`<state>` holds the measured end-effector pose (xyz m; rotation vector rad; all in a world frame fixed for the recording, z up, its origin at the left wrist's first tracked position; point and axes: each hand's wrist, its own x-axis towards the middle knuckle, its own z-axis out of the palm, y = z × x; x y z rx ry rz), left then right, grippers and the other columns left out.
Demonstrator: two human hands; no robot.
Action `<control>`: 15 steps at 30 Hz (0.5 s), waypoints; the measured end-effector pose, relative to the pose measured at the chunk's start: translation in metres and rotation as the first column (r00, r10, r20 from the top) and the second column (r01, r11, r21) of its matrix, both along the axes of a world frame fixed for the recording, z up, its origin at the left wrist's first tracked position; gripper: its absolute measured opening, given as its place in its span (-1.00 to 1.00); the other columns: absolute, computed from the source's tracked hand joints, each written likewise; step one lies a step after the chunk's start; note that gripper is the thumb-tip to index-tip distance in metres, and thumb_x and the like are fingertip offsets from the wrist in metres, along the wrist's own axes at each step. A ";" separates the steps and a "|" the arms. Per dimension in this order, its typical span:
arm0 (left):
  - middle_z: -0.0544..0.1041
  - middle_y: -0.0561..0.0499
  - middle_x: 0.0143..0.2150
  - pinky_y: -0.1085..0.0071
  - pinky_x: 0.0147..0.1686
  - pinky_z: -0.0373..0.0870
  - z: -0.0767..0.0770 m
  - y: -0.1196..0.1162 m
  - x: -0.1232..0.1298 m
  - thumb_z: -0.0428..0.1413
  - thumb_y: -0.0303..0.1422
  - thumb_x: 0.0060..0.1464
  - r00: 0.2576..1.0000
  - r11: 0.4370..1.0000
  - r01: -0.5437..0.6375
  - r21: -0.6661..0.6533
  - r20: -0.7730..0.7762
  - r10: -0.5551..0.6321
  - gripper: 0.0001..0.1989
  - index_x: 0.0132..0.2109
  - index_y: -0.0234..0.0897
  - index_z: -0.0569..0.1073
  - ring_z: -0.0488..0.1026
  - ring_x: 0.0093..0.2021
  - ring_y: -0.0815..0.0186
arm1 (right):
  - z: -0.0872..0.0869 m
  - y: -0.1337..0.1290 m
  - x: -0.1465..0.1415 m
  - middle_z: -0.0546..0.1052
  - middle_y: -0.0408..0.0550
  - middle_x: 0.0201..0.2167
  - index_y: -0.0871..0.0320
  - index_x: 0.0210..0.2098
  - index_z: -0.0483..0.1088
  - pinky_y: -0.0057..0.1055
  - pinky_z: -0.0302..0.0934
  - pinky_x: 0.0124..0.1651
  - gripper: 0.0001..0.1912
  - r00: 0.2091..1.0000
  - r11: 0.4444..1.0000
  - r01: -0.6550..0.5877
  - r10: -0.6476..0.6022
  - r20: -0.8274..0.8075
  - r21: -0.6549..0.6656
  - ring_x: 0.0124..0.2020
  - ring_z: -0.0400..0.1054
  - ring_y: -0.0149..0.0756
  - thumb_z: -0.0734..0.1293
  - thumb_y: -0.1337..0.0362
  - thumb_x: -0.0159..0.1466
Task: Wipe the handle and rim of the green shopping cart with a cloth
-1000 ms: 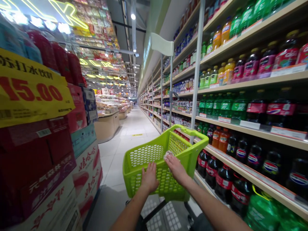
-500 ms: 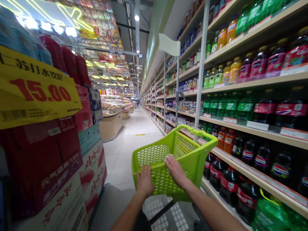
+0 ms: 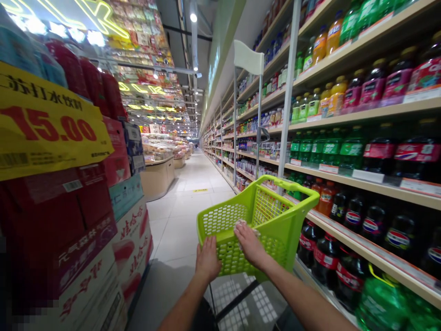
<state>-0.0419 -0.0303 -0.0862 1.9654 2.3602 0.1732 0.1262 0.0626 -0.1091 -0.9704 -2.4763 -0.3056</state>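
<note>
A bright green plastic shopping cart [image 3: 299, 216] stands in front of me, its perforated basket turned at an angle. My left hand [image 3: 208, 258] rests on the near left corner of the basket wall, fingers stretched out flat and holding nothing. Under my right hand [image 3: 251, 246] is a pale crumpled cloth [image 3: 255, 232], pressed against the near rim of the basket. Bits of the cloth poke out past the fingers. The palm sides of both hands are hidden.
Shelves of drink bottles [image 3: 332, 146] run along the right, close to the cart. Stacked drink cartons [image 3: 129, 239] with a yellow price sign [image 3: 51, 126] border the left. A tall pale signboard frame [image 3: 248, 57] rises behind the cart. The tiled aisle [image 3: 186, 202] stretches ahead past wooden display bins [image 3: 160, 179].
The cart sits slightly farther right in view, shifted relative to my left hand. My right hand stays on the near rim, and more of the cloth shows around its fingers.
</note>
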 end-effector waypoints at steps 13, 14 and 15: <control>-0.04 -0.11 0.26 0.17 0.19 -0.24 0.003 -0.001 0.005 -0.03 -0.44 -0.16 0.997 1.000 0.015 0.027 0.081 -0.017 -0.25 0.22 -0.43 -0.07 -0.17 0.25 0.21 | -0.005 -0.020 -0.029 0.09 0.18 0.16 0.35 0.09 0.13 -0.08 -0.13 0.18 -0.34 0.986 0.994 -0.059 0.044 -0.161 -0.088 0.23 -0.21 -0.10 0.14 0.54 -0.05; -0.01 -0.10 0.25 0.16 0.19 -0.24 0.004 0.001 0.005 -0.07 -0.45 -0.11 0.993 0.998 0.006 0.063 0.116 -0.013 -0.30 0.22 -0.41 -0.06 -0.13 0.24 0.23 | -0.005 -0.025 -0.040 0.05 0.21 0.18 0.38 0.13 0.06 -0.07 -0.15 0.19 -0.28 0.976 0.984 -0.128 0.103 -0.194 -0.123 0.23 -0.23 -0.09 0.15 0.52 -0.08; 0.01 -0.10 0.25 0.15 0.18 -0.22 0.006 0.003 0.005 -0.12 -0.46 -0.05 0.987 0.994 -0.010 0.111 0.159 -0.008 -0.36 0.22 -0.38 -0.06 -0.09 0.24 0.25 | -0.004 -0.029 -0.047 0.02 0.23 0.19 0.39 0.15 -0.01 -0.07 -0.14 0.19 -0.23 0.960 0.968 -0.192 0.151 -0.238 -0.159 0.23 -0.22 -0.11 0.16 0.51 -0.09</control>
